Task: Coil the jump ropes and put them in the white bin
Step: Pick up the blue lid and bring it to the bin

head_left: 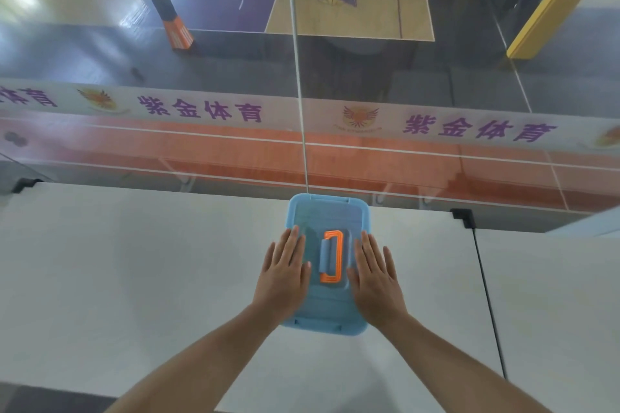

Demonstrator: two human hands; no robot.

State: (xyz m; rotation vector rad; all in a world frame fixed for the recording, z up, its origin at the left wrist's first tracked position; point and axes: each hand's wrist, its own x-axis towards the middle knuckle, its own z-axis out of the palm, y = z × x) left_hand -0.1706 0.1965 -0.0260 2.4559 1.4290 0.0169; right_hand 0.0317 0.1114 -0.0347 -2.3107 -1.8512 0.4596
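A light blue lid (pixel 327 221) — translucent, with rounded corners and an orange handle (pixel 332 256) folded flat at its middle — covers the bin, whose body is hidden beneath it. The bin sits on a white table (pixel 134 261), at its far edge against a glass wall. The left hand (pixel 283 273) lies flat on the lid just left of the handle, fingers straight; the right hand (pixel 375 278) lies flat just right of it — neither grips anything. The lid's long axis runs away from the person, towards the glass.
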